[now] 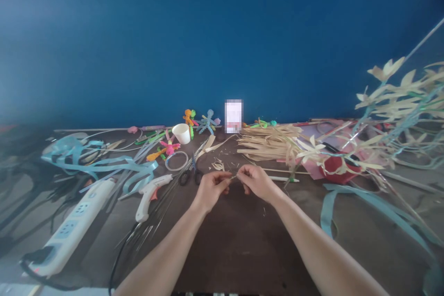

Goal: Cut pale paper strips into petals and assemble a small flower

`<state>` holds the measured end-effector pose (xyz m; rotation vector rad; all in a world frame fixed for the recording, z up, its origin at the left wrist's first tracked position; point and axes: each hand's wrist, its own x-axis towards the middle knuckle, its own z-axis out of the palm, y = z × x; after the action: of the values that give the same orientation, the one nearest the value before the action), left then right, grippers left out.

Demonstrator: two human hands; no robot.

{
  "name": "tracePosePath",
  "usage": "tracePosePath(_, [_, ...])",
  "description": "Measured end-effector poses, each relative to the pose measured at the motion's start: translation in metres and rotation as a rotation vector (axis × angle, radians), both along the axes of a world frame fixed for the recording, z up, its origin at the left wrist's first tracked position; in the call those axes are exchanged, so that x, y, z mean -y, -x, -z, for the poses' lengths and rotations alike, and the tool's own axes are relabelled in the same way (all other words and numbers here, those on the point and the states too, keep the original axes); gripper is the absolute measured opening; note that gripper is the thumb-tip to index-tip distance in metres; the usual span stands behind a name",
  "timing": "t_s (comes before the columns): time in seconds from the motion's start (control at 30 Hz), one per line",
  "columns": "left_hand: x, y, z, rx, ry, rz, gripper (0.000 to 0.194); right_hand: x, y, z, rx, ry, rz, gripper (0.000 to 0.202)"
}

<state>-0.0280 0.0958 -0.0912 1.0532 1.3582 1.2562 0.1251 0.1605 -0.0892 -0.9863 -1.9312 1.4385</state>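
Observation:
Over the middle of the dark table, my left hand (210, 189) and my right hand (258, 183) are close together, fingertips nearly meeting. Both pinch a small thin pale strip (233, 177), which is mostly covered by the fingers; its exact kind is too small to tell. Just beyond the fingers lie pale cut scraps (218, 165). Black-handled scissors (197, 176) rest beside my left hand. Behind my right hand is a pile of flat, straw-coloured strips (267, 143). A white pen-like stick (280, 179) with a green end lies by my right wrist.
On the left are a white glue gun (147, 199), thin metal wires (163, 210), a power strip (74, 226) and blue ribbon (100, 165). A white cup (181, 134) and fuzzy figures (207, 121) stand near the blue wall (215, 37). Pale flowers (386, 71) spread at right.

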Motion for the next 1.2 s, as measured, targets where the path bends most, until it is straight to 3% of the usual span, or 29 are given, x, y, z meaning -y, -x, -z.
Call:
tracePosePath(0.53, [-0.0001, 0.0022, -0.0021, -0.099, 0.012, -0.013, 0.029, -0.002, -0.0005, -0.0024, 0.037, -0.036, 0.037, 0.02])
tracePosePath(0.77, [0.0034, 0.0027, -0.0012, -0.414, -0.142, -0.045, 0.016, 0.0021, 0.001, -0.0072, 0.04, -0.306, -0.018, 0.012])
tracePosePath(1.2, [0.0056, -0.0026, -0.0085, -0.54, -0.257, -0.055, 0.013, 0.005, 0.0016, -0.0101, 0.063, -0.39, 0.007, 0.007])
